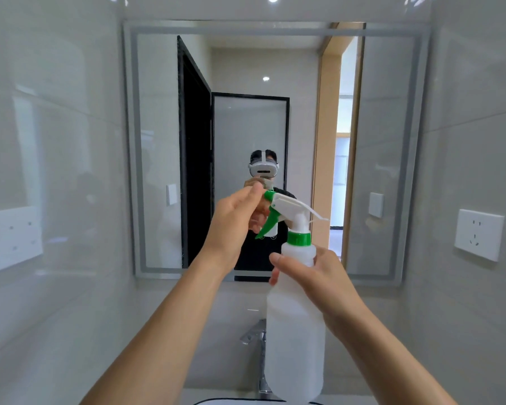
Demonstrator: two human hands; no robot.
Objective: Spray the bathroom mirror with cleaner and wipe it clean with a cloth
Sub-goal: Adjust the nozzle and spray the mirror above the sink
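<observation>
A translucent white spray bottle (294, 331) with a green collar, green trigger and green nozzle tip stands upright in front of me. My right hand (313, 276) grips its shoulder just below the collar. My left hand (237, 220) pinches the green nozzle tip of the white spray head (289, 204) between thumb and fingers. The large framed bathroom mirror (389, 159) hangs on the wall behind them and reflects a person wearing a headset, a dark door and a lit doorway. No cloth is in view.
A chrome faucet (253, 334) stands below the bottle, with the sink rim (216, 401) at the bottom edge. A white wall socket (478, 233) is on the right tiled wall. A white panel (11, 238) is on the left wall.
</observation>
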